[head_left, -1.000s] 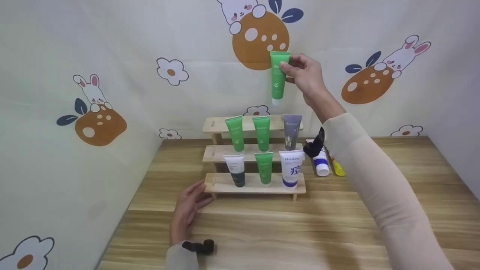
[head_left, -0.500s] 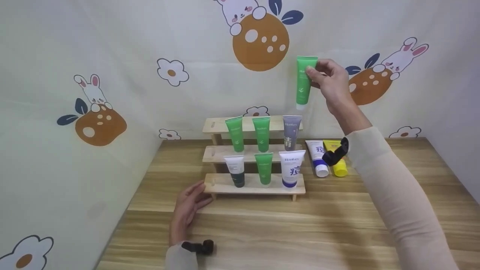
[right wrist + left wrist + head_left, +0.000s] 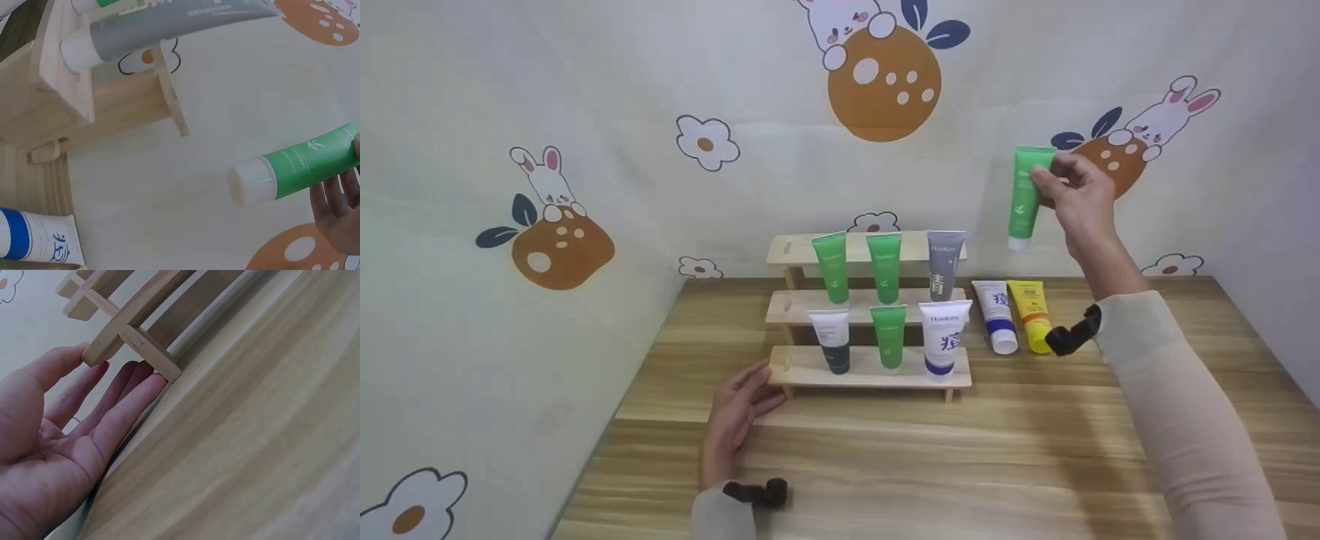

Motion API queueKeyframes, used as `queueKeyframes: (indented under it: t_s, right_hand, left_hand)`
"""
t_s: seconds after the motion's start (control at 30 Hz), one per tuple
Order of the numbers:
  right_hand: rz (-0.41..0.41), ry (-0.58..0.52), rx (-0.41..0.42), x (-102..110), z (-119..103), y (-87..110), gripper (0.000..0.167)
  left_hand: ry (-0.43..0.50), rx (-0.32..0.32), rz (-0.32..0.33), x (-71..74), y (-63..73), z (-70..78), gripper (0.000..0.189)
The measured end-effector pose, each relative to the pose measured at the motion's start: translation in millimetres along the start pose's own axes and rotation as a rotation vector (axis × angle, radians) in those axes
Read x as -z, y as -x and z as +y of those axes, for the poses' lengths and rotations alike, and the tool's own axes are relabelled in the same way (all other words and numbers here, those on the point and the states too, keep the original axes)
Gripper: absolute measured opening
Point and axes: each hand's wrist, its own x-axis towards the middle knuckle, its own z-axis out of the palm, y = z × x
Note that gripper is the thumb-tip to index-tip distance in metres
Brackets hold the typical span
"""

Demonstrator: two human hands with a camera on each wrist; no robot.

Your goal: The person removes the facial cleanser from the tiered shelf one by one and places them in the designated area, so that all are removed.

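Observation:
My right hand (image 3: 1084,202) pinches a green squeeze tube (image 3: 1026,199) near its flat crimped end, thumb in front. The tube hangs cap down in the air, right of the wooden three-tier rack (image 3: 870,378). In the right wrist view, the tube's white cap (image 3: 253,183) points left and fingers show behind its green body. My left hand (image 3: 733,412) rests at the rack's lower left end. In the left wrist view, its fairly straight fingers (image 3: 121,419) touch the front leg (image 3: 151,354), with the thumb at the shelf's end.
The bottom shelf bears a white-and-dark-green tube (image 3: 831,341), a green tube (image 3: 889,336) and a white-and-blue tube (image 3: 941,337). Two green tubes (image 3: 883,266) and a grey tube (image 3: 943,264) stand on the middle shelf. Right of the rack lie another white-and-blue tube (image 3: 997,315) and a yellow tube (image 3: 1030,315).
My right hand has carried the green tube rightward and down, from above the rack to beyond its right side. The yellow tube now shows fully. The left hand has stayed at the rack.

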Motion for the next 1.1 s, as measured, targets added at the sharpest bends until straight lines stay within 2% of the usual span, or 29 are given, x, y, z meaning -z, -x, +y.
queueKeyframes:
  t_s: [0.13, 0.27, 0.5, 0.63, 0.73, 0.9, 1.1]
  right_hand:
    - [0.010, -0.011, -0.058, 15.9, 14.3, -2.5, 0.052]
    - [0.027, 0.018, -0.097, 28.2, 26.1, -6.0, 0.052]
    - [0.075, 0.177, -0.154, 50.6, 48.2, -10.2, 0.057]
    - [0.081, 0.254, -0.173, 64.7, 63.9, -10.5, 0.049]
    - [0.079, 0.267, -0.197, 73.8, 73.8, -10.3, 0.044]
    - [0.083, 0.287, -0.246, 83.5, 87.1, -8.2, 0.049]
    - [0.094, 0.226, -0.311, 86.5, 99.5, -5.6, 0.049]
  left_hand:
    - [-0.013, 0.006, 0.002, -0.7, -0.4, 0.3, 0.052]
    - [0.010, 0.015, 0.007, -0.4, -0.9, 0.0, 0.049]
    - [0.027, 0.013, 0.000, 0.4, -1.0, -0.8, 0.052]
    - [0.029, 0.015, 0.007, 1.0, -0.7, -1.4, 0.050]
    - [0.013, 0.011, 0.009, 0.9, -0.5, -1.6, 0.051]
    - [-0.023, 0.023, 0.021, 0.4, -0.7, -2.4, 0.054]
    - [-0.024, 0.033, 0.039, -0.1, -1.4, -2.5, 0.053]
